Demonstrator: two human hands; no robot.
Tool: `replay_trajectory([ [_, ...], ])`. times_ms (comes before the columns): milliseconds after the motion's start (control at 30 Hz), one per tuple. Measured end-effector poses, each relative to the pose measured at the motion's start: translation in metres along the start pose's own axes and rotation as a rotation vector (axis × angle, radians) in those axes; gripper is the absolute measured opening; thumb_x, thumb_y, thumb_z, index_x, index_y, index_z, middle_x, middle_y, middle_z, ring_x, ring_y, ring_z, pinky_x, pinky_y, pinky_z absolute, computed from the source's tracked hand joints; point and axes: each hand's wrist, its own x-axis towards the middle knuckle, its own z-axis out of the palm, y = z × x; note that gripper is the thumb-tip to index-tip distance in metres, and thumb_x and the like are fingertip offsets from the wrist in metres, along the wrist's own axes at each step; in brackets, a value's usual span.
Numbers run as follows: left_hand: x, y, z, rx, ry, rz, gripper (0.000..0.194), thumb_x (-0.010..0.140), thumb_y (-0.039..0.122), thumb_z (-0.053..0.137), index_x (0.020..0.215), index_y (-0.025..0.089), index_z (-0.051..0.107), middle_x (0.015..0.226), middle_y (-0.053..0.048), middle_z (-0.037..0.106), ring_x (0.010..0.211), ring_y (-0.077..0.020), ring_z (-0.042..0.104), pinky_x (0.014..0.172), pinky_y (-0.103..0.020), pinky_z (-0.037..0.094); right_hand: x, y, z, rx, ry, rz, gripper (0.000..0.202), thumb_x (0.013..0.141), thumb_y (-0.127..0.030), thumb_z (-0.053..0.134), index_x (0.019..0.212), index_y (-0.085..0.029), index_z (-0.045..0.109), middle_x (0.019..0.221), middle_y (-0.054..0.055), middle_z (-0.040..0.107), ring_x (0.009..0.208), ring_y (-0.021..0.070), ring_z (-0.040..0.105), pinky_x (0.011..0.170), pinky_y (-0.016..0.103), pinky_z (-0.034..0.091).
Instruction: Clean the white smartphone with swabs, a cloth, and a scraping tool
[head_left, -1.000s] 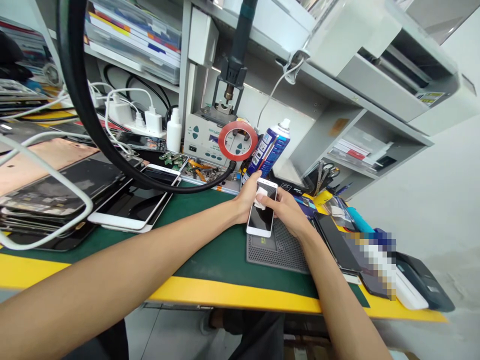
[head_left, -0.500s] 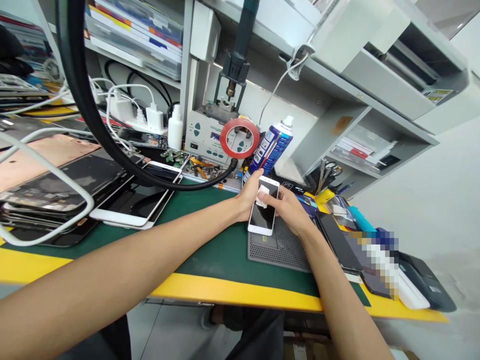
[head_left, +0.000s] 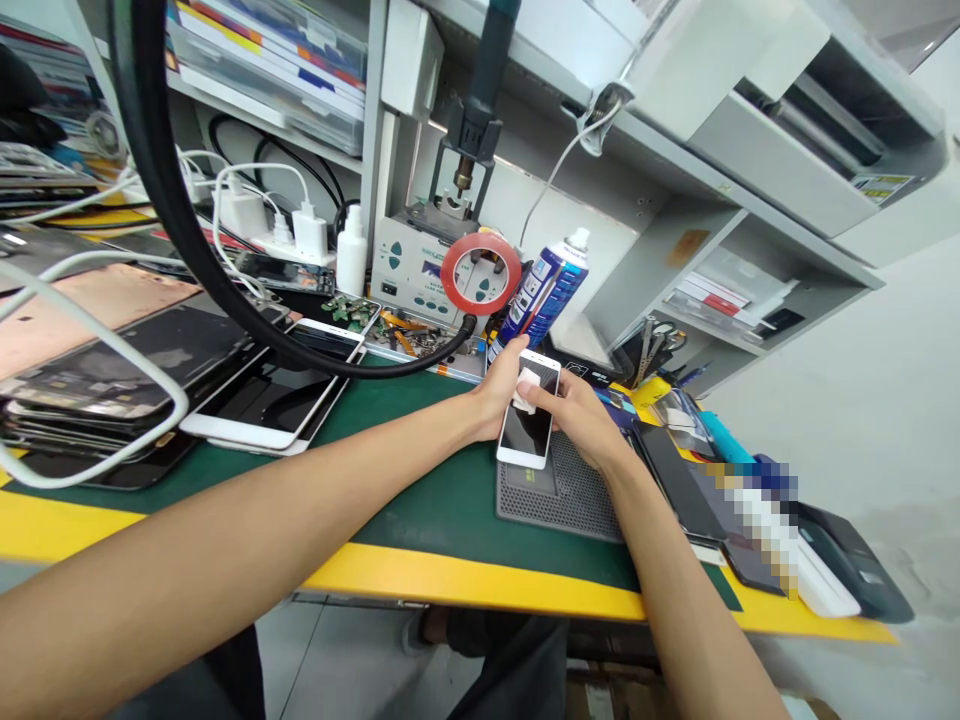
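A white-framed phone (head_left: 528,432) with a dark screen is tilted above the grey perforated mat (head_left: 562,495). My left hand (head_left: 496,392) grips its left edge, thumb up along the side. At the right edge is my right hand (head_left: 581,415), with its thumb pressing a small white piece (head_left: 527,390), perhaps a wipe, onto the upper screen. The fingers behind the phone are mostly hidden. Just behind the hands stands a blue spray can (head_left: 546,292), leaning right.
A black hose (head_left: 330,370) loops across the left, over stacked phones and tablets (head_left: 247,400). Red tape (head_left: 481,274) rests against a grey hot-air station (head_left: 409,270). Dark flat devices (head_left: 679,480) lie at right. The yellow table edge (head_left: 450,580) runs in front.
The view has shifted very slightly. Both hands keep the same hold on the phone and the white piece, with no clear movement.
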Motion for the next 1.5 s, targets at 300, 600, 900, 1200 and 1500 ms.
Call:
replay_trajectory([
  [300, 0.0021, -0.0004, -0.002, -0.011, -0.024, 0.015, 0.05, 0.088, 0.059, 0.039, 0.081, 0.016, 0.064, 0.059, -0.007, 0.064, 0.05, -0.0217, 0.06, 0.049, -0.031, 0.048, -0.0003, -0.003, 0.0019, 0.014, 0.017, 0.031, 0.038, 0.075, -0.04, 0.07, 0.106, -0.019, 0.063, 0.086, 0.002, 0.067, 0.072, 0.0172, 0.058, 0.068, 0.029, 0.046],
  [600, 0.0002, -0.0008, 0.0004, -0.032, -0.019, 0.02, 0.049, 0.088, 0.058, 0.04, 0.081, 0.016, 0.064, 0.061, -0.007, 0.065, 0.051, -0.0205, 0.06, 0.049, -0.029, 0.047, -0.0001, -0.0029, 0.0017, 0.019, 0.017, 0.046, 0.043, 0.074, -0.043, 0.071, 0.108, -0.018, 0.063, 0.087, 0.003, 0.068, 0.074, 0.0182, 0.059, 0.066, 0.029, 0.047],
  [900, 0.0028, -0.0011, -0.0021, -0.049, -0.007, 0.016, 0.048, 0.087, 0.059, 0.044, 0.078, 0.016, 0.062, 0.057, -0.005, 0.064, 0.048, -0.0195, 0.059, 0.049, -0.029, 0.048, 0.0011, 0.0017, -0.0002, -0.006, 0.024, 0.06, 0.047, 0.074, -0.046, 0.071, 0.11, -0.018, 0.062, 0.092, 0.004, 0.067, 0.07, 0.0161, 0.058, 0.056, 0.024, 0.042],
  [1200, 0.0015, -0.0007, -0.0026, -0.009, -0.039, 0.034, 0.048, 0.088, 0.056, 0.04, 0.076, 0.016, 0.061, 0.053, -0.004, 0.062, 0.044, -0.0187, 0.057, 0.044, -0.028, 0.046, 0.0025, 0.0034, -0.0016, -0.021, 0.008, 0.058, 0.042, 0.076, -0.046, 0.07, 0.109, -0.021, 0.062, 0.089, 0.002, 0.065, 0.069, 0.014, 0.056, 0.054, 0.022, 0.04],
  [1500, 0.0027, -0.0011, -0.0024, -0.026, -0.04, 0.034, 0.049, 0.088, 0.057, 0.04, 0.076, 0.015, 0.062, 0.053, -0.005, 0.062, 0.046, -0.0191, 0.059, 0.046, -0.027, 0.046, 0.0024, 0.0044, -0.0016, -0.038, 0.026, 0.024, 0.041, 0.076, -0.044, 0.07, 0.108, -0.019, 0.063, 0.087, 0.001, 0.065, 0.065, 0.0117, 0.053, 0.054, 0.022, 0.038],
])
